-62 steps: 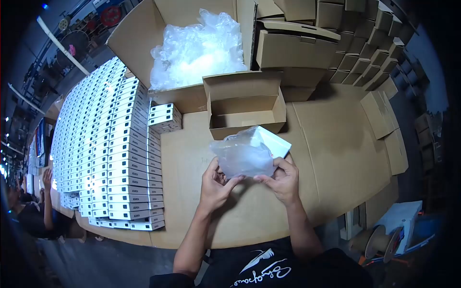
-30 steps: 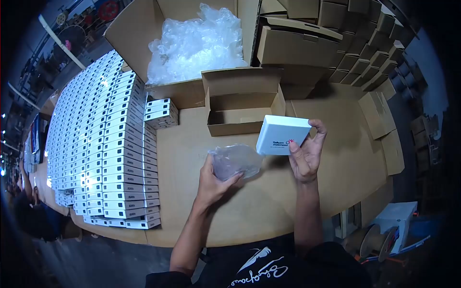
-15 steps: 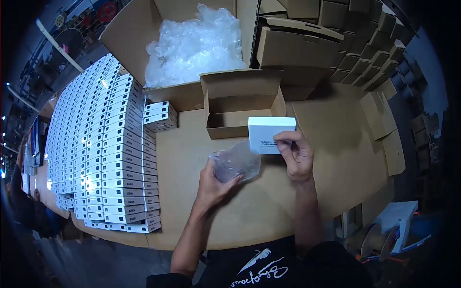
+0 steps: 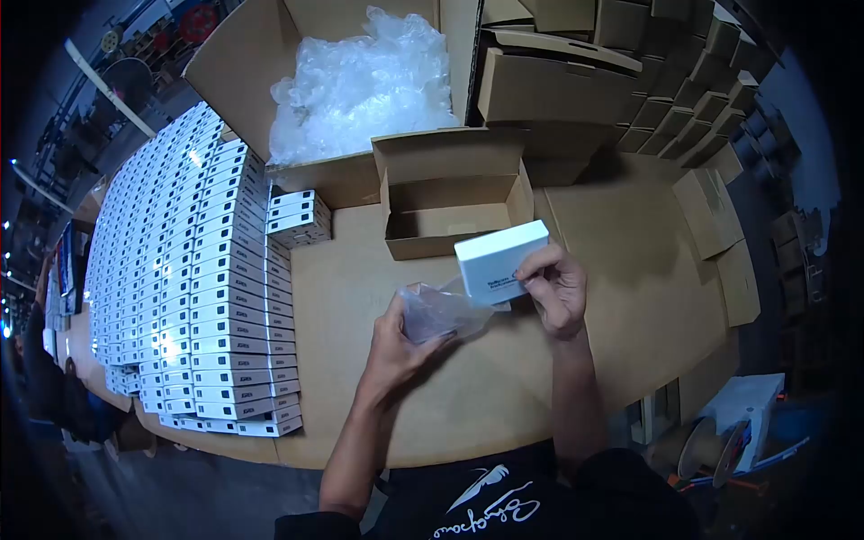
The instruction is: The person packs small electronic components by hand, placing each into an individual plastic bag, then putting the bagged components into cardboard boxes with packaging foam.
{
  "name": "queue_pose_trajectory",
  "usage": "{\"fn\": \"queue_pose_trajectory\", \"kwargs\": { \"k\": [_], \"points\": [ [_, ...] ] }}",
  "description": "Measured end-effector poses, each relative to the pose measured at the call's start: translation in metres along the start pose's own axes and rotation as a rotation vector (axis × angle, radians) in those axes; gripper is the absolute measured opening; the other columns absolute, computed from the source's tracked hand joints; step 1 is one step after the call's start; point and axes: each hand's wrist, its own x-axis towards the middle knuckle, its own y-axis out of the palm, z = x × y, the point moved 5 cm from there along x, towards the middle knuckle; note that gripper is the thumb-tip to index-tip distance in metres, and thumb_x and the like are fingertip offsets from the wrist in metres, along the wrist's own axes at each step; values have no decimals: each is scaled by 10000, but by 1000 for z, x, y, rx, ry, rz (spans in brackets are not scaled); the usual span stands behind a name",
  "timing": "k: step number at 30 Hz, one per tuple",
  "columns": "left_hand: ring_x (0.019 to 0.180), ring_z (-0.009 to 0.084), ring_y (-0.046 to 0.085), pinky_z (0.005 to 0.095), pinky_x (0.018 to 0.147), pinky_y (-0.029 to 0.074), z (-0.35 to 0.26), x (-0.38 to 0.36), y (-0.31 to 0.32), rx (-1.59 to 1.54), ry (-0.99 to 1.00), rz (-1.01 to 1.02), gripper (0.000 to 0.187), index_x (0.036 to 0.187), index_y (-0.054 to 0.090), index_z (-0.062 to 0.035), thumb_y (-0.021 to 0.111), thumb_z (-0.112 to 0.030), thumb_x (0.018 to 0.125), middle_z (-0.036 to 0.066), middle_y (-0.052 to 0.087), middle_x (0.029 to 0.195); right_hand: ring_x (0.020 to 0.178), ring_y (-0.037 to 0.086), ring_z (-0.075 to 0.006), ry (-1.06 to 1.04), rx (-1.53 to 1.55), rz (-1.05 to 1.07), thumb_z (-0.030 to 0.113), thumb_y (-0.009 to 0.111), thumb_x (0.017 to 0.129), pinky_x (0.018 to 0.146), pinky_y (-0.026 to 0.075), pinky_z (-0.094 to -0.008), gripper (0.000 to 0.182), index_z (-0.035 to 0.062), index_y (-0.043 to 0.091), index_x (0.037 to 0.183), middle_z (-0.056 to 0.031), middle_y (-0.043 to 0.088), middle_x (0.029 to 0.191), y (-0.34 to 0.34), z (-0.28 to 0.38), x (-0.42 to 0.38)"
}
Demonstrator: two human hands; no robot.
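My right hand (image 4: 558,288) grips a small white printed box (image 4: 497,261) by its lower right corner, tilted, just above the table. My left hand (image 4: 400,346) holds a crumpled clear plastic bag (image 4: 436,310) right beside the box's lower left edge; the bag's mouth touches the box. Just behind both stands an open, empty brown carton (image 4: 445,211) with its lid flap up.
Long rows of stacked white boxes (image 4: 193,270) fill the table's left side. A large open carton holds clear plastic bags (image 4: 360,85) at the back. Folded brown cartons (image 4: 630,81) pile up at back right. Another person (image 4: 45,378) is at far left. A cardboard-covered tabletop (image 4: 630,261) lies to the right.
The white box came out of the plastic bag, was lifted to the right, then brought back down to the bag. My left hand kept hold of the bag throughout.
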Motion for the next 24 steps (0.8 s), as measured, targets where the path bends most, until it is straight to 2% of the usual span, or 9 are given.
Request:
{"fn": "queue_pose_trajectory", "kwargs": {
  "k": [7,8,11,12,14,19,20,23,24],
  "points": [
    [1041,190,701,339,913,566,-7,0,3,55,-7,24,636,1287,557,-1,890,-18,745,137,722,1132,867,567,-234,14,-115,197,23,571,812,796,451,-333,175,0,683,945,-158,591,939,21,14,13],
    [1054,187,687,343,931,559,-9,1,4,70,-5,39,650,1298,547,3,893,-21,748,123,704,1162,902,576,-279,48,-158,213,244,545,879,849,457,-388,334,-13,708,1016,-173,606,944,23,10,12],
    [1066,191,689,349,942,556,-2,2,5,12,7,35,649,1299,551,3,887,-14,744,130,713,1157,947,583,-326,63,-72,261,486,439,926,906,444,-411,617,-34,713,1113,-194,621,957,31,3,14],
    [1065,194,696,351,939,558,1,2,5,-24,12,27,642,1294,557,1,883,-9,741,141,727,1139,1011,584,-347,81,-84,283,617,323,939,948,437,-407,810,-45,696,1217,-219,642,997,32,-6,10],
    [1077,200,688,357,957,550,2,1,5,-65,16,38,650,1302,556,11,890,-21,745,129,719,1156,1057,578,-348,144,-45,332,627,306,948,965,436,-400,831,-48,685,1250,-241,644,1065,34,-16,5],
    [1125,209,658,359,980,536,-2,-1,2,-136,-40,91,679,1327,547,32,901,-55,754,108,682,1240,1186,566,-339,249,77,417,459,560,890,1066,417,-412,710,-32,592,1402,-223,570,1296,46,-15,-2],
    [1146,210,646,364,996,527,-4,-1,2,-162,-33,114,667,1344,539,34,887,-90,788,109,669,1264,1218,561,-310,242,159,424,231,631,853,1094,410,-402,647,-6,557,1450,-191,561,1314,47,-16,-4],
    [1219,210,602,376,1053,486,27,-4,0,-377,-37,171,562,1397,505,42,729,-229,958,112,630,1329,1219,558,-267,375,110,389,60,559,868,1093,413,-370,593,19,559,1460,-170,563,1315,43,-21,-9],
    [1244,209,587,379,1073,470,30,-5,1,-472,-43,188,533,1416,492,44,656,-281,1026,114,617,1350,1210,554,-227,461,126,362,-59,473,888,1089,414,-346,572,34,585,1442,-152,562,1309,43,-14,-8]
  ]
}}
